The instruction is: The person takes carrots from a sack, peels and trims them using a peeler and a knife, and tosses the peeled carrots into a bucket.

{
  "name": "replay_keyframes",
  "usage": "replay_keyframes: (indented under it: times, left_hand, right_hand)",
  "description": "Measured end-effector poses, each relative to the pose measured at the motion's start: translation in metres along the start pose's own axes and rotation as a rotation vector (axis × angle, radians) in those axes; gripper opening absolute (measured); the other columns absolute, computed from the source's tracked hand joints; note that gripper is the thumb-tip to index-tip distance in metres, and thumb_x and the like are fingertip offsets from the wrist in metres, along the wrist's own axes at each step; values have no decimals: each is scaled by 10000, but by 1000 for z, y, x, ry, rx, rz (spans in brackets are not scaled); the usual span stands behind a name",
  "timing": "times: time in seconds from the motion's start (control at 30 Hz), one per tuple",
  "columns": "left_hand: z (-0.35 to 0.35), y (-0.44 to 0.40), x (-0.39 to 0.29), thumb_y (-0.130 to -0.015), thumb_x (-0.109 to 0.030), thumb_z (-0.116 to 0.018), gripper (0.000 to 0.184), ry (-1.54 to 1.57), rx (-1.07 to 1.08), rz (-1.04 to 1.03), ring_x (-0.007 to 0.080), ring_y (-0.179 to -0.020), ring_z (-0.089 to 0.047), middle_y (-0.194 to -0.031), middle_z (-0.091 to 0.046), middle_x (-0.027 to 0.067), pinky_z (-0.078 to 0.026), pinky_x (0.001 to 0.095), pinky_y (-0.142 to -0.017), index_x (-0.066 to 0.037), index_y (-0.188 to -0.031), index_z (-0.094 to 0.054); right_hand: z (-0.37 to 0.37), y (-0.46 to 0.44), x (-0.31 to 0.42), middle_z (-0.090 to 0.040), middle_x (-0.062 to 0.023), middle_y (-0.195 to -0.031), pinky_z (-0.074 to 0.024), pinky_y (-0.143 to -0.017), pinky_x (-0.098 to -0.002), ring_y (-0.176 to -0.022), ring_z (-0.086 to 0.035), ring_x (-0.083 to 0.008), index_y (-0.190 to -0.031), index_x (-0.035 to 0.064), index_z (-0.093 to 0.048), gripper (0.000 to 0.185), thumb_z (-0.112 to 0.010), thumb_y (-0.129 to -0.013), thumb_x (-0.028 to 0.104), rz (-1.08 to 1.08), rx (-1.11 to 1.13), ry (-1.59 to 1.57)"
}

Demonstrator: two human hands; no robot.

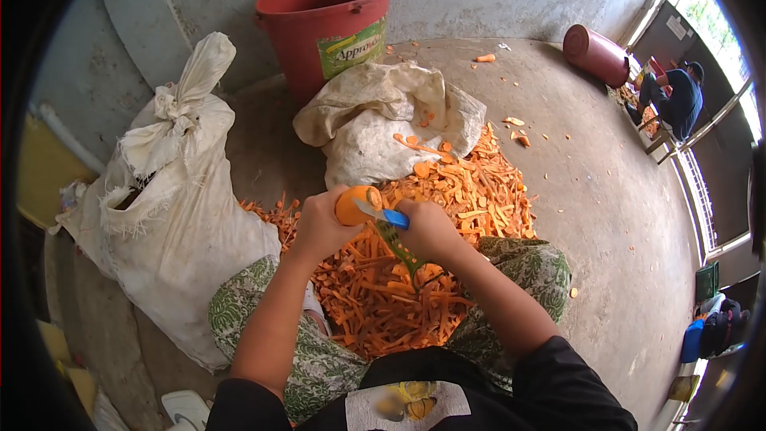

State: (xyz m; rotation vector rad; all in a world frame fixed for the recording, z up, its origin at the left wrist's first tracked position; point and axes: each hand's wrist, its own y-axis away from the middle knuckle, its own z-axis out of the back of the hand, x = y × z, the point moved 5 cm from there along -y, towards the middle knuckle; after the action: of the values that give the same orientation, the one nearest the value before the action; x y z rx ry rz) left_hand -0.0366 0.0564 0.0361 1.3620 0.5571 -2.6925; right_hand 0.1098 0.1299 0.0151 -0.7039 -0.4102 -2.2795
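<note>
Concrete floor, grey (606,271), and plastered wall, pale blue-grey (495,0), as background.

- Thick orange root, smooth and carrot-like (349,207): wrapped by the left fingers (321,215), which press around its side.
- Small knife, blue plastic handle, grey blade (395,218): handle clenched in the right fingers (424,230); blade at the root's right end, though I cannot tell how deep it bites.
- Large heap of loose orange parings and round slices (471,191): beneath both sets of fingers and spreading beyond them.
- Crumpled off-white woven sack (359,152): just beyond the fingers.
- Tall white woven sack, knotted at its top (191,247): left of the left fingers; its contents are hidden from me.
- Deep red plastic tub, green label (291,48): farther beyond the fingers; I cannot see its bottom.

Progress: I judge much paring done, from the heap. The root's visible flank looks bare; its end seems unfinished. Roots remaining: I cannot count them.
</note>
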Motion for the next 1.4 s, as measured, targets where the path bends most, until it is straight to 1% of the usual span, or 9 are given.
replay_keyframes:
  times: [0.2,0.37,0.43,0.73,1.0,1.1,1.23,1.27,1.4]
  left_hand:
    - [-8,11,-11,-600,-23,-686,251,-121,-268,-73,237,-676,-627,-712,-620,105,-466,295,-604,-17,-825,-574]
    - [-12,11,0,-600,-19,-678,242,174,34,-71,218,-626,-613,-680,-601,97,-461,292,-582,-35,-817,-573]
    - [-16,16,-50,-562,-54,-715,316,167,91,-416,240,-637,-600,-707,-597,80,-456,300,-567,-54,-846,-575]
    - [-3,21,-28,-597,-98,-718,356,-65,94,-115,273,-757,-608,-829,-616,96,-485,346,-663,-67,-910,-550]
    - [-80,92,20,-641,-163,-676,338,-519,1176,-29,260,-842,-604,-880,-614,75,-465,381,-727,-115,-959,-571]
    - [-47,43,24,-631,-183,-686,366,-769,1146,-9,256,-876,-599,-908,-608,67,-447,417,-749,-145,-979,-581]
    - [85,-126,-51,-683,-90,-590,442,-1146,7,-365,284,-1095,-458,-1098,-541,101,-185,522,-1021,-140,-1117,-519]
    - [119,-152,-71,-682,-143,-632,525,-1204,-297,-653,282,-1156,-421,-1185,-500,91,-173,526,-1026,-156,-1184,-480]
    - [199,-187,-134,-712,-165,-640,473,-1431,-698,-690,263,-1138,-439,-1166,-501,83,-327,480,-952,-151,-1157,-480]
  right_hand:
    - [-6,-11,-17,-556,-198,-634,-430,-608,-433,-638,-562,-365,-731,17,-544,118,-560,-725,134,-89,-42,-49]
    - [-16,-23,-39,-589,-200,-681,-455,-621,-436,-656,-583,-356,-773,2,-581,136,-537,-734,124,-230,30,-88]
    - [-28,-32,-70,-618,-197,-753,-482,-623,-433,-688,-609,-340,-800,-12,-624,214,-509,-769,166,-326,42,65]
    - [16,-29,-62,-623,-176,-757,-486,-655,-416,-725,-615,-327,-793,-4,-620,237,-535,-774,216,-344,-39,196]
    - [94,-16,-63,-578,-184,-668,-438,-604,-413,-654,-576,-339,-803,17,-585,249,-547,-800,263,-321,-364,24]
    - [103,-10,-61,-586,-201,-691,-441,-619,-430,-687,-573,-367,-820,19,-593,234,-544,-787,245,-343,-354,-25]
    - [102,-11,-64,-590,-197,-707,-440,-620,-433,-687,-572,-368,-829,41,-599,230,-542,-797,261,-343,-350,7]
    - [100,-12,-67,-591,-196,-711,-442,-623,-433,-691,-572,-369,-836,43,-599,227,-541,-796,259,-340,-357,16]
    - [99,-17,-73,-593,-195,-720,-445,-624,-431,-698,-572,-371,-845,46,-598,226,-543,-793,258,-338,-383,10]
